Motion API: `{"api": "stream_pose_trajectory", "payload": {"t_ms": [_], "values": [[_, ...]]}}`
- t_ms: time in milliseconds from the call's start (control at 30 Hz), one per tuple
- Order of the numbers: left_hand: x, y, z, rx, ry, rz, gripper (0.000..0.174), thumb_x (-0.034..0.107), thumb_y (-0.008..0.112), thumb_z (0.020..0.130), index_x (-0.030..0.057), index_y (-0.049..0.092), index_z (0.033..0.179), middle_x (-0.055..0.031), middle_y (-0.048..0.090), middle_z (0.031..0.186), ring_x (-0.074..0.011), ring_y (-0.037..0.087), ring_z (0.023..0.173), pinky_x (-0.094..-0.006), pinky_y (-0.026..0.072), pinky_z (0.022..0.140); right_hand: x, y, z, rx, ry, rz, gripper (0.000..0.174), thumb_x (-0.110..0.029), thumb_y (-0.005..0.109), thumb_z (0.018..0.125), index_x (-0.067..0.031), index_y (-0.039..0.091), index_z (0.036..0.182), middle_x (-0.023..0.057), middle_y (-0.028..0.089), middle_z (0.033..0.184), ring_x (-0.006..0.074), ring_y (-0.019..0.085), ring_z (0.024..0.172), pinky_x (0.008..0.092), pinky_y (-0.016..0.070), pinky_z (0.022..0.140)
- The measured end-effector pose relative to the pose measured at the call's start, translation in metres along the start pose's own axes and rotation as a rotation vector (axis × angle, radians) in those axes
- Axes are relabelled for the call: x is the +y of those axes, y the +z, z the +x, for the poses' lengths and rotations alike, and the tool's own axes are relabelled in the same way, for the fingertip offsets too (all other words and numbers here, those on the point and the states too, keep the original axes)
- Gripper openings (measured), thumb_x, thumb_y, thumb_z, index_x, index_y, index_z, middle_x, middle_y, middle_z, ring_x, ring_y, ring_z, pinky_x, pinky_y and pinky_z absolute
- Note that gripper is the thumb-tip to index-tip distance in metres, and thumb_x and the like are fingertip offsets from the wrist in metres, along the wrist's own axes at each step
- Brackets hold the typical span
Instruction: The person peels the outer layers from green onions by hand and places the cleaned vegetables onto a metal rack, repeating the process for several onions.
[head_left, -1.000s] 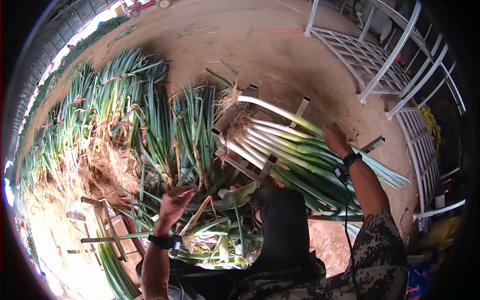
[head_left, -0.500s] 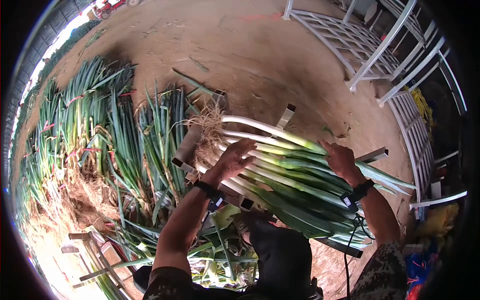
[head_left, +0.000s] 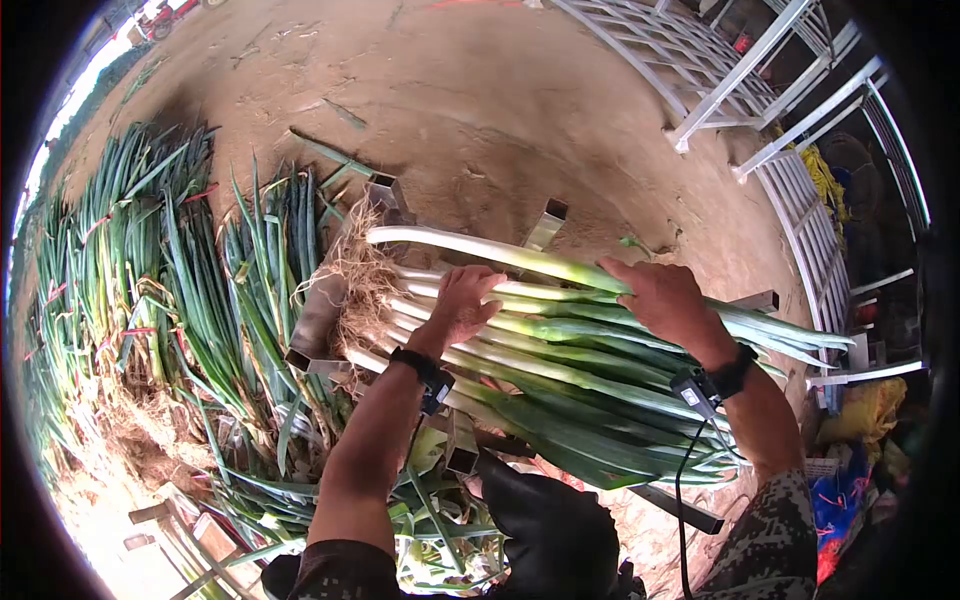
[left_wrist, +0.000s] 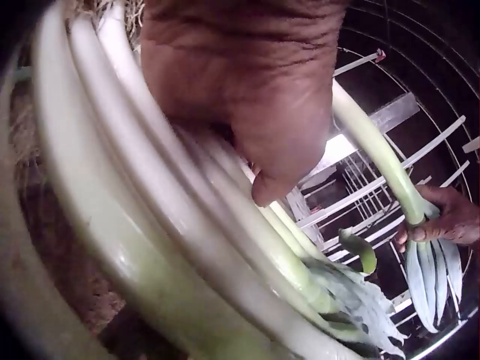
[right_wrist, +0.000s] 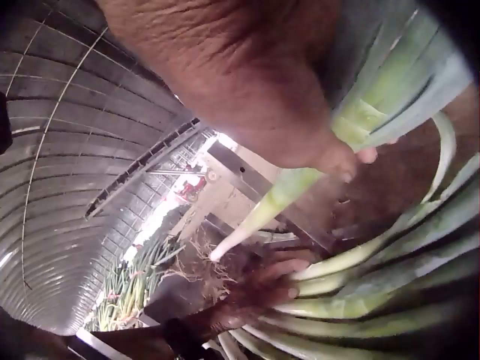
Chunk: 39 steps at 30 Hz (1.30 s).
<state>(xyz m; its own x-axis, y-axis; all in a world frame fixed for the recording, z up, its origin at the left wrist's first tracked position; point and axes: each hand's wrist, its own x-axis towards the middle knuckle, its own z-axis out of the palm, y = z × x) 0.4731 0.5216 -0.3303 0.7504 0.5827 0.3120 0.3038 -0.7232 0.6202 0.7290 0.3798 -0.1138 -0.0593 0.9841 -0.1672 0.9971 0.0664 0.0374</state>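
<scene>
In the head view a thick stack of scallions lies across a metal rack at the centre, with the roots towards 9 o'clock and the green tops towards 4 o'clock. The left hand lies on the white shanks near the roots, its fingers loosely bent and pressing down rather than closed round any one stalk. The right hand, towards 3 o'clock, grips the top stalk where white turns to green. Heaps of scallions cover the ground from 8 to 11 o'clock, some bound with red ties. The left wrist view shows the left hand at 12 o'clock over the pale shanks, and the right hand at 3 o'clock, its fingers curled round the top stalk. The right wrist view shows the right hand at 12 o'clock with the thumb against that stalk, and the left hand low at 6 o'clock. The stack looks nearly full and squared at the roots, but no tie shows on it, so binding seems left to do.
</scene>
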Motion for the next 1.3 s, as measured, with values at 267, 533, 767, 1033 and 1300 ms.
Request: {"api": "stream_pose_trajectory", "payload": {"t_ms": [267, 533, 767, 1033, 1300], "values": [[0.014, -0.004, -0.009, 0.046, -0.016, -0.043, 0.044, 0.015, 0.067, 0.073, 0.0162, 0.063, 0.117, -0.0076, 0.057, 0.116, -0.0297, 0.05, 0.116, -0.0457, 0.0344, 0.104, 0.002, 0.059, 0.006, 0.144, -0.004, -0.047, 0.05, -0.006, 0.058, 0.085, -0.0199, 0.054, 0.133, 0.0104, 0.064, 0.081, 0.0324, 0.065, 0.074, 0.0465, 0.0505, 0.065], [0.018, 0.0, -0.01, 0.102, -0.045, -0.043, 0.043, 0.013, 0.067, 0.072, 0.0156, 0.064, 0.115, -0.0073, 0.059, 0.116, -0.0282, 0.051, 0.117, -0.0437, 0.0337, 0.106, 0.021, 0.124, 0.022, 0.251, -0.136, 0.073, 0.054, -0.01, 0.062, 0.084, -0.0193, 0.053, 0.137, 0.0093, 0.065, 0.088, 0.0339, 0.064, 0.083, 0.0449, 0.0513, 0.072], [0.023, -0.004, -0.009, 0.107, -0.042, -0.055, 0.039, 0.015, 0.065, 0.075, 0.0151, 0.064, 0.114, -0.0056, 0.059, 0.113, -0.0264, 0.052, 0.113, -0.0441, 0.0338, 0.104, 0.027, 0.127, 0.035, -0.047, -0.048, 0.416, 0.049, -0.045, 0.055, 0.097, -0.016, 0.052, 0.137, 0.0165, 0.068, 0.112, 0.0361, 0.063, 0.105, 0.0476, 0.0495, 0.089], [0.024, -0.003, -0.012, 0.105, -0.041, -0.071, 0.04, 0.016, 0.068, 0.073, 0.0131, 0.065, 0.113, -0.0052, 0.06, 0.116, -0.0258, 0.052, 0.115, -0.0454, 0.0339, 0.104, 0.009, 0.122, 0.041, -0.251, 0.199, 0.334, 0.054, -0.058, 0.044, 0.097, -0.0202, 0.055, 0.134, 0.0173, 0.069, 0.11, 0.0364, 0.065, 0.104, 0.0484, 0.0508, 0.085], [0.038, -0.001, -0.023, 0.104, -0.158, 0.181, 0.073, 0.03, 0.069, 0.083, 0.0059, 0.039, 0.145, -0.015, 0.035, 0.151, -0.0352, 0.027, 0.144, -0.0531, 0.0223, 0.116, 0.005, 0.135, 0.033, -0.201, 0.202, 0.283, 0.052, -0.055, 0.043, 0.099, -0.0203, 0.051, 0.136, 0.0166, 0.069, 0.106, 0.0382, 0.066, 0.098, 0.0519, 0.0515, 0.082]]}}
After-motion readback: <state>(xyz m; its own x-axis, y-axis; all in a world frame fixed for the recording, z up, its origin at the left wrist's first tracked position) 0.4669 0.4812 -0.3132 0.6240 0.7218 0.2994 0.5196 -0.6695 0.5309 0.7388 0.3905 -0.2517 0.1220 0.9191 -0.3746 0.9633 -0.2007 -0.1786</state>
